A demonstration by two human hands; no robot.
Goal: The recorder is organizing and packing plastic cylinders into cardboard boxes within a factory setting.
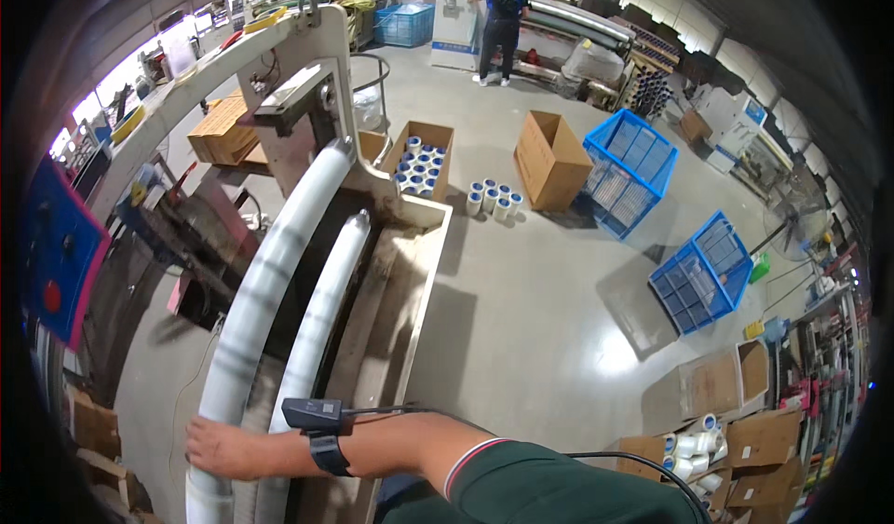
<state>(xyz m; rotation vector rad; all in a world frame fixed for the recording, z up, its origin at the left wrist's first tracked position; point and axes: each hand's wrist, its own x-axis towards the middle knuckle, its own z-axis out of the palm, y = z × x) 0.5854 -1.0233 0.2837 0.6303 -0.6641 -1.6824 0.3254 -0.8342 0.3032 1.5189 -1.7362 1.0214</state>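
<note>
My right hand lies across the near end of a thick white roll, its fingers curled over the roll's left side. The fingertips are hidden behind the roll's curve. A black device is strapped at my right wrist, with a cable running from it. Beside the thick roll runs a thinner white roll, passing under my forearm. Both rolls are mounted lengthwise in a machine with a pale metal frame. A long trough flanks them on the right. My left hand is out of view.
An open carton holds small white rolls with blue ends; several more rolls stand on the floor. Beyond are a tall carton and blue crates. A blue control panel hangs at left. A person works at a far machine.
</note>
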